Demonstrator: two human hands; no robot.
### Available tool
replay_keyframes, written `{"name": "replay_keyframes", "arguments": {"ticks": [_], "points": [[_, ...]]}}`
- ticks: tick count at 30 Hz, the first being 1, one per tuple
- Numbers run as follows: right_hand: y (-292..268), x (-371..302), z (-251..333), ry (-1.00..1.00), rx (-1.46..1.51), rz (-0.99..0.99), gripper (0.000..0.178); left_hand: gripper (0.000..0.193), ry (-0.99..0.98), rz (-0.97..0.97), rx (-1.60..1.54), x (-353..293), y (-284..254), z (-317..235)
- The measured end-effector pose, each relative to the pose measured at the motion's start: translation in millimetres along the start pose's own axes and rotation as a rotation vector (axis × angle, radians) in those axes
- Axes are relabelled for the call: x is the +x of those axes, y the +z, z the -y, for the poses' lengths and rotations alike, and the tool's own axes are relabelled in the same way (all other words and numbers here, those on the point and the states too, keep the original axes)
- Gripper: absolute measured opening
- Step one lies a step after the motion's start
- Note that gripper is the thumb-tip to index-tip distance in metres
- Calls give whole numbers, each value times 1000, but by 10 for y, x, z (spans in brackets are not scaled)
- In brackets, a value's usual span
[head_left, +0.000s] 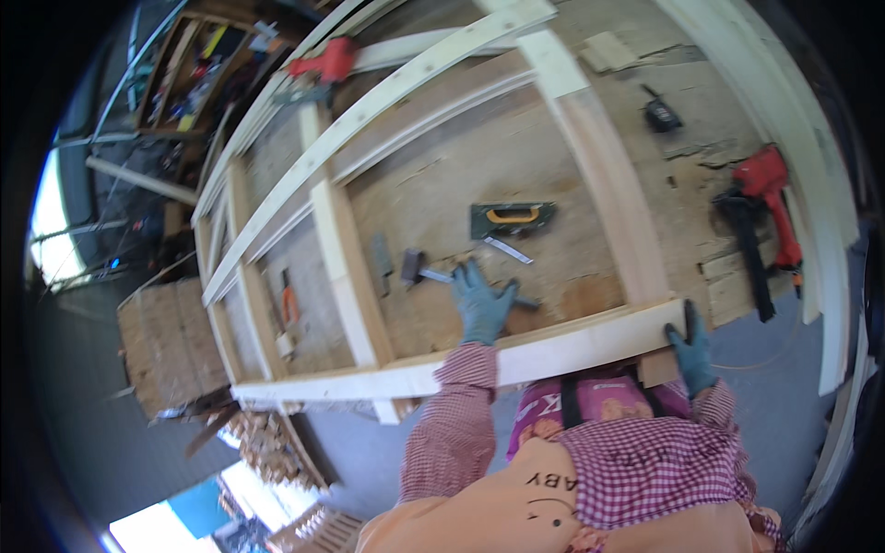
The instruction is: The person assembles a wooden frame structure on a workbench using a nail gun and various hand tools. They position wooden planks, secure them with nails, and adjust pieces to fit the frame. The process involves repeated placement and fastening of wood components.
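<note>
A worn wooden worktop (406,207) carries a pale timber frame (572,347). Inside it lie a hammer (413,267) and yellow-handled tool (482,221).

A fisheye worn on the head looks down — near, across the wooden frame (343,267).

L hand (483,309) over hammer (435,275) mid-hndl, box contents (205,78) blurry

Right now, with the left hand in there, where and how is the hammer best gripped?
I'd take the hammer by its slim handle, palm down, reaching over the near wooden beam. It lies low with the blocky head to the left and the handle running right, and the left hand is over its middle; whether the fingers have closed can't be seen.
</note>
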State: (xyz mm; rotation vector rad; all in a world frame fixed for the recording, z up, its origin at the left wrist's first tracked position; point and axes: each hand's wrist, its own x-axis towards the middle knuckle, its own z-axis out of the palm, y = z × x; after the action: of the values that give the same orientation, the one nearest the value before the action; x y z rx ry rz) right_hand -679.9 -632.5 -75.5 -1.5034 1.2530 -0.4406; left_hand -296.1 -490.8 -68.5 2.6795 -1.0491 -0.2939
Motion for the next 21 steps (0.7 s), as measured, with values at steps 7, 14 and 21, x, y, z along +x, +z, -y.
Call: {"name": "replay_keyframes", "arguments": {"ticks": [7,14,21], "points": [[69,7,286,167,-197,-12,56,113,-99,561,260,155,252,190],[72,99,29,127,92,61,52,90,-35,357,-518,232,-68,557],[-11,265,-153,101,-161,100,48,71,8,-220,-404,-1065,-572,794]]}}
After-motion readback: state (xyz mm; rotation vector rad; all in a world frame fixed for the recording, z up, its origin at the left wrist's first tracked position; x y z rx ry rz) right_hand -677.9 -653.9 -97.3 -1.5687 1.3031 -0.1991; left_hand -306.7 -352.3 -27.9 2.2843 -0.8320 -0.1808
